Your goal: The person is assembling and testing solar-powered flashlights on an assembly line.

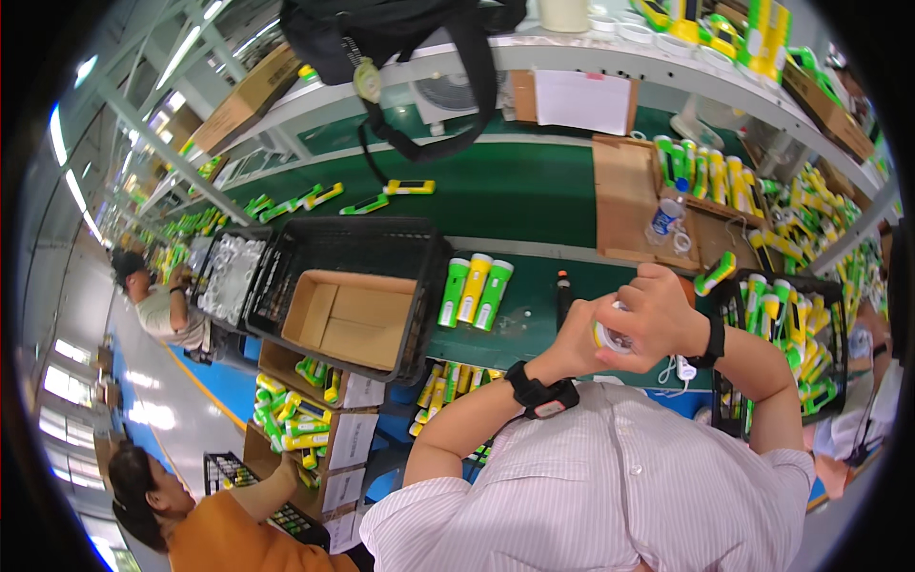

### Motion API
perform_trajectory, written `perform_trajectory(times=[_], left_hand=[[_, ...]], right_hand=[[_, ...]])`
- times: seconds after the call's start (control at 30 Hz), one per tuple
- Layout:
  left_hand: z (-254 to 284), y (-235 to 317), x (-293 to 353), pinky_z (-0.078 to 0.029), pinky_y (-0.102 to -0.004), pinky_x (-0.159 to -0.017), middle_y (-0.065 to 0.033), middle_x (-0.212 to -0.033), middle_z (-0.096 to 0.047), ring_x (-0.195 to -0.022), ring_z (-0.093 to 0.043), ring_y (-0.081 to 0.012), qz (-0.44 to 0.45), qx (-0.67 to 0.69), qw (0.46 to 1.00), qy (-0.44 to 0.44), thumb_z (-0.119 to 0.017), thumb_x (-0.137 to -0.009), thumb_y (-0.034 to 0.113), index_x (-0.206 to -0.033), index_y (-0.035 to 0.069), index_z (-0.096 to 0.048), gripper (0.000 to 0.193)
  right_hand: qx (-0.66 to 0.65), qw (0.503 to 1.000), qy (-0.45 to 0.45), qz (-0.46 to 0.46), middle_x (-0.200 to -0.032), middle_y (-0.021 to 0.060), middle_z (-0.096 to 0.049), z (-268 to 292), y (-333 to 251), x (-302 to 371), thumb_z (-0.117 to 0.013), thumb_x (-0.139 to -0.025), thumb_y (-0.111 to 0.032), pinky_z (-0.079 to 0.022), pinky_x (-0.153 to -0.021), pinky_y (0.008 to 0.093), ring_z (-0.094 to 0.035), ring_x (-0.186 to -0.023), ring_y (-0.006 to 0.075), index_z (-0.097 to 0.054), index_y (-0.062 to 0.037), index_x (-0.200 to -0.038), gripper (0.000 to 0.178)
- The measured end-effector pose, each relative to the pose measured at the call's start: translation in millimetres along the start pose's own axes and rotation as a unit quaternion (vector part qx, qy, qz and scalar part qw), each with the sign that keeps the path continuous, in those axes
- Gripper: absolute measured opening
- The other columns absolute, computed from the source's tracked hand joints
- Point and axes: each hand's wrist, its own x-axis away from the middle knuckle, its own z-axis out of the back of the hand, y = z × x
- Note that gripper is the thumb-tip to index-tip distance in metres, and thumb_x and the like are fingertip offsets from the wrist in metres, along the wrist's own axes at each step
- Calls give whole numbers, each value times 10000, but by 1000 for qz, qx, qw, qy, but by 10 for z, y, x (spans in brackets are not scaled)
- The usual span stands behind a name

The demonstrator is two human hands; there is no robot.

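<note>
Both my hands are closed around a flashlight (pixel 613 336) held in front of my chest. Its round end with a pale rim and a bit of yellow shows between the fingers, and the rest is hidden. My left hand (pixel 575 340) grips it from the left side. My right hand (pixel 658 317) wraps over it from the right, fingers bent across the round end. To the left on the green bench (pixel 543 276), three flashlights lie side by side: a green one (pixel 455 292), a yellow one (pixel 474 289) and another green one (pixel 493 296).
A black crate (pixel 431 286) holding an open cardboard box (pixel 400 297) stands left. Another black crate (pixel 827 367), full of flashlights, is at my right. A plastic bottle (pixel 664 215) stands on cardboard beyond my hands. A black bag (pixel 381 43) hangs overhead. Two people work at left.
</note>
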Motion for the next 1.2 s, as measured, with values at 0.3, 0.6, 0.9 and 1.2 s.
perform_trajectory(times=[0.3,0.6,0.9,1.2], left_hand=[[-97,-350,367,-455,-317,-815,-96,-1044,-566,-995,-550,-198,-45,44,997,-43,-742,-586,217,-1011,79,-564,481],[296,-181,155,-477,-255,-650,-39,-838,-629,-771,-591,-105,125,131,982,51,-730,-612,51,-883,16,-588,308],[232,65,-83,-464,-265,-648,-37,-759,-620,-684,-584,-121,141,99,982,80,-729,-595,120,-869,21,-589,324],[217,30,-159,-469,-275,-668,-52,-789,-634,-704,-612,-166,170,40,984,43,-735,-591,167,-895,36,-594,360]], right_hand=[[-207,945,-130,217,-548,20,-477,-233,142,-157,-572,-690,-443,-299,-453,295,-420,-440,197,-537,-143,-709,302],[-188,948,-251,51,-912,114,-540,64,391,-398,-642,-727,-381,-472,-689,374,-576,-823,308,-506,-94,-1112,499],[-284,912,-284,-84,-1079,144,-538,328,478,-538,-712,-681,-255,-460,-789,373,-548,-972,315,-563,-50,-1055,452],[-235,933,-253,-100,-846,148,-610,270,546,-423,-635,-739,-354,-472,-705,364,-592,-789,316,-587,-4,-940,406]])
